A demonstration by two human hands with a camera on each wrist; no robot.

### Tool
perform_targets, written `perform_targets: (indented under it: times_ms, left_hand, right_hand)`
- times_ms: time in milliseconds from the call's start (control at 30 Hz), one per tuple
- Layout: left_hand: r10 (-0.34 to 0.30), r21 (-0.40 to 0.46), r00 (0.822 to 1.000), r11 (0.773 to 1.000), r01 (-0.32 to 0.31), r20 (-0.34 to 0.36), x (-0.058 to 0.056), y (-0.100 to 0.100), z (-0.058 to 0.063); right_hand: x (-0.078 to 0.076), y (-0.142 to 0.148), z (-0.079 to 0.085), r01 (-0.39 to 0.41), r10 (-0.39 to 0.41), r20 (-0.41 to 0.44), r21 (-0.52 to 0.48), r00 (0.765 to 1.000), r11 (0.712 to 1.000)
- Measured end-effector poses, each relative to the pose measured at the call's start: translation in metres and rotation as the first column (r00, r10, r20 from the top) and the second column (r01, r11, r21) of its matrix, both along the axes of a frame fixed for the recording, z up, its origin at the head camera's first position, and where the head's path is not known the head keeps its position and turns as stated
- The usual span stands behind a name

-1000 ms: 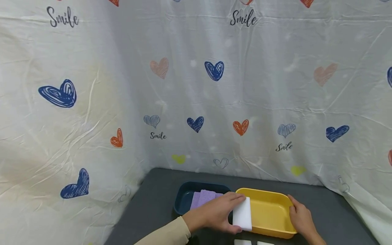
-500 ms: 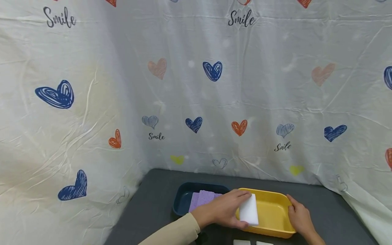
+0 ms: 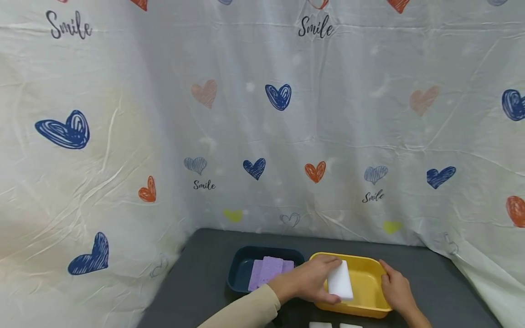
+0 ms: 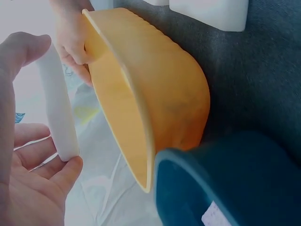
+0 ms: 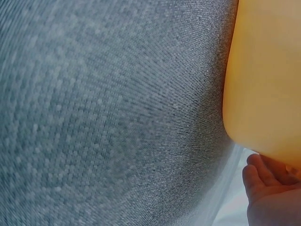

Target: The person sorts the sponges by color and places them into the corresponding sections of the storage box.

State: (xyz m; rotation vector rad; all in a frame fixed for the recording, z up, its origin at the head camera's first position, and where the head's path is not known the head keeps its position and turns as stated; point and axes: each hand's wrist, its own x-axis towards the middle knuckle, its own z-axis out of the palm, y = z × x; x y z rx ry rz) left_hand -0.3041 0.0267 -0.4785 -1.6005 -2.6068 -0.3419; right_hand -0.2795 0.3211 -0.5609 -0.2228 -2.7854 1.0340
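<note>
In the head view my left hand (image 3: 305,281) pinches a white sponge-like block (image 3: 340,280) above the left part of a yellow bin (image 3: 369,280). The left wrist view has this block (image 4: 59,101) held edge-on between thumb and fingertips, apart from the bin's rim. My right hand (image 3: 398,289) grips the bin's right end at the rim; the right wrist view shows that hand (image 5: 270,195) against the yellow wall (image 5: 265,84). Left of it stands a dark blue bin (image 3: 239,269) with several purple sponges (image 3: 270,269) inside, partly hidden by my left hand.
Two more white blocks (image 3: 320,325) lie on the dark grey table (image 3: 197,278) in front of the yellow bin, cut off by the frame's bottom edge. A white curtain (image 3: 262,114) printed with hearts hangs behind and left of the table.
My left hand has carried the white block rightward from the yellow bin's left edge to over its inside. The right hand keeps its grip on the rim. The head view has shifted slightly.
</note>
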Motion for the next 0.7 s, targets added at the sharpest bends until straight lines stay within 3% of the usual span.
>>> perform_targets:
  times_ms: [300,700]
  left_hand:
    - [0.021,-0.009,1.000,1.000,-0.021,0.005,-0.008,0.019,-0.010]
    - [0.120,-0.031,0.992,0.992,-0.120,0.027,-0.013,0.042,-0.019]
  right_hand:
    - [-0.002,0.001,-0.002,0.006,-0.005,-0.021,0.014,1.000,1.000]
    - [-0.003,0.001,-0.002,0.016,-0.016,-0.023,0.012,1.000,1.000]
